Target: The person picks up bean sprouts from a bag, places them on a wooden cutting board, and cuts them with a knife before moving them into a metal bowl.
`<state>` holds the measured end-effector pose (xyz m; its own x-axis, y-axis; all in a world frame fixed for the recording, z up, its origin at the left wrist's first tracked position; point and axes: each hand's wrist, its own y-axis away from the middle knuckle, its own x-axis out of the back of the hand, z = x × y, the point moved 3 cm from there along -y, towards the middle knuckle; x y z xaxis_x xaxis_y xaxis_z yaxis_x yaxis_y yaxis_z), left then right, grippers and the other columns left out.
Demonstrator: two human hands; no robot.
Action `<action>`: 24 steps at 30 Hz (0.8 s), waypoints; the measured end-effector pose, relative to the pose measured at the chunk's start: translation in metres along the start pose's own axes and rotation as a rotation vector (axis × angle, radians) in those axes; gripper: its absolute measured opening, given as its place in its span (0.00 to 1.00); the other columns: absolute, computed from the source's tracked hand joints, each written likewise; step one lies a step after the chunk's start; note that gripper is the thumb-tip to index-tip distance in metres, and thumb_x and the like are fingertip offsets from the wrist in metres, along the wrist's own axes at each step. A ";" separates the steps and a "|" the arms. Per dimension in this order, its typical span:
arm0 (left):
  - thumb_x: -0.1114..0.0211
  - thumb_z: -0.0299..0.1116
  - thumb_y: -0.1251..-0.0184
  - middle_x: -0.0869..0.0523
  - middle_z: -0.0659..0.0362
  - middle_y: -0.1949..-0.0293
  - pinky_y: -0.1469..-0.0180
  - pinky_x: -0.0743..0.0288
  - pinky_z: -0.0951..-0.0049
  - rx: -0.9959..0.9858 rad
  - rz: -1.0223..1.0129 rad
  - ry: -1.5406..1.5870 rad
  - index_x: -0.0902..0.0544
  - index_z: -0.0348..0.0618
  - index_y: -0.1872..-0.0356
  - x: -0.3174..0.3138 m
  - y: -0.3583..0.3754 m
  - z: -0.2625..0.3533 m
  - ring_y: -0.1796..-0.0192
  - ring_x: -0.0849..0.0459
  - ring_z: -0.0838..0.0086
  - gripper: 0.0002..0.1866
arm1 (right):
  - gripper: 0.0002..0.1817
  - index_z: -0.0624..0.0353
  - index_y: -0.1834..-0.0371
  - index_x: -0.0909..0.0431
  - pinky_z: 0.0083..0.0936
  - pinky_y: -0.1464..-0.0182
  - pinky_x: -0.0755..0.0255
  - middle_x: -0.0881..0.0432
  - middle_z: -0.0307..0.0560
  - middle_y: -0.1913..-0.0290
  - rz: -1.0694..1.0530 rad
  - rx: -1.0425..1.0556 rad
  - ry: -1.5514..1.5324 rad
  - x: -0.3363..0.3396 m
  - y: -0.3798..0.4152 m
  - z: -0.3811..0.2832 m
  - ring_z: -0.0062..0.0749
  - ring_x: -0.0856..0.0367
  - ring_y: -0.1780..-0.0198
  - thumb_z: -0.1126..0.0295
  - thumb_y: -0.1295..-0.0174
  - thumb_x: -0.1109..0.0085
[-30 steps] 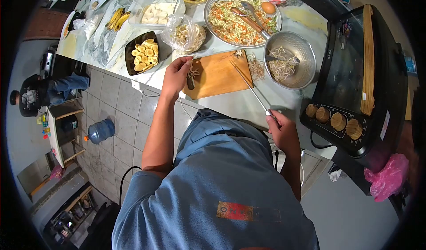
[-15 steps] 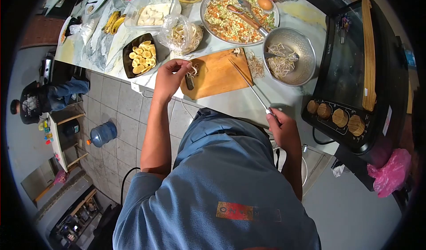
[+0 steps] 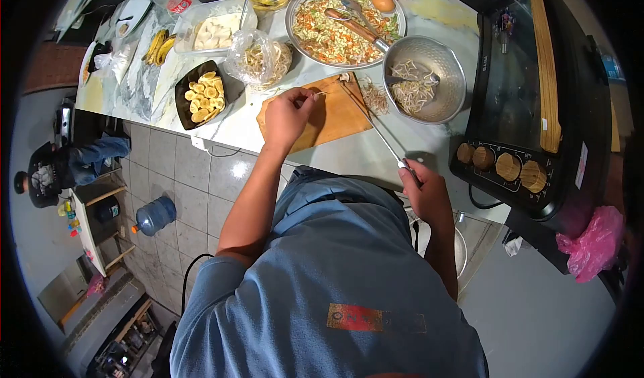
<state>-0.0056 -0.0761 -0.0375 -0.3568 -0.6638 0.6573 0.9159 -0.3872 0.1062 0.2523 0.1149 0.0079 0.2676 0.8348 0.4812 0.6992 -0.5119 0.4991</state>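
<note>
Top-down look at a busy tabletop (image 3: pixel 416 146) here. The left hand (image 3: pixel 285 116) is over the wooden cutting board (image 3: pixel 335 113), fingers (image 3: pixel 303 96) pinched together on a small bit of bean sprout (image 3: pixel 320 94) held just above the board's upper part. The right hand (image 3: pixel 421 193) is down at the near edge of the tabletop, fingers wrapped tight around the handle of a long thin knife (image 3: pixel 376 128), whose blade runs diagonally up and across the board's right end, tip near the top corner.

Just right of the board there's a little heap of sprout trimmings (image 3: pixel 376 98) lying on the tabletop, and right beside that a metal bowl (image 3: pixel 448 66) with more bean sprouts and a utensil inside. Behind the board sits a big round metal tray of shredded vegetables (image 3: pixel 322 32) with a wooden-handled spoon (image 3: pixel 355 29) and an egg (image 3: pixel 383 3) on top. Left of that is a clear plastic bag of sprouts (image 3: pixel 258 57), a dark dish of sliced bananas (image 3: pixel 200 95), a clear tub (image 3: pixel 215 29) of pale pieces and a couple of whole bananas (image 3: pixel 157 46).

A black countertop oven (image 3: pixel 530 103) with four wooden-looking knobs fills the right side, with a pink plastic bag (image 3: pixel 594 250) below it. Down on the tiled floor at left there's a blue water jug (image 3: pixel 155 215), and another person (image 3: pixel 60 167) is sitting there, well apart from the work.
</note>
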 end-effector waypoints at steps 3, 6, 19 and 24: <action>0.26 0.42 0.35 0.11 0.54 0.72 0.64 0.20 0.64 -0.001 -0.017 -0.129 0.09 0.44 0.61 -0.006 0.003 0.001 0.71 0.12 0.62 0.12 | 0.19 0.62 0.42 0.16 0.27 0.65 0.25 0.15 0.50 0.73 -0.003 -0.017 -0.021 -0.001 0.002 -0.006 0.26 0.17 0.72 0.60 0.28 0.38; 0.25 0.41 0.37 0.10 0.55 0.69 0.61 0.20 0.61 -0.165 0.039 -0.164 0.08 0.46 0.62 -0.008 0.006 -0.004 0.65 0.12 0.59 0.11 | 0.18 0.62 0.44 0.16 0.27 0.65 0.25 0.16 0.49 0.75 -0.045 -0.030 -0.048 -0.004 0.004 -0.018 0.26 0.17 0.73 0.60 0.27 0.40; 0.25 0.37 0.40 0.10 0.56 0.67 0.56 0.20 0.60 -0.355 0.089 -0.242 0.08 0.46 0.65 -0.007 0.015 0.000 0.63 0.13 0.58 0.07 | 0.11 0.64 0.59 0.19 0.38 0.68 0.27 0.21 0.61 0.75 -0.097 0.170 0.027 -0.017 0.000 -0.040 0.57 0.20 0.73 0.66 0.26 0.43; 0.25 0.35 0.40 0.10 0.56 0.67 0.57 0.21 0.60 -0.386 0.098 -0.255 0.09 0.46 0.66 -0.008 0.015 -0.001 0.63 0.13 0.59 0.06 | 0.11 0.64 0.58 0.19 0.40 0.67 0.27 0.20 0.63 0.73 -0.103 0.170 0.043 -0.016 -0.002 -0.042 0.62 0.20 0.70 0.65 0.27 0.42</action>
<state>0.0106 -0.0773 -0.0417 -0.1709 -0.5496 0.8177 0.7907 -0.5717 -0.2190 0.2190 0.0940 0.0293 0.1625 0.8698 0.4659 0.8244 -0.3791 0.4202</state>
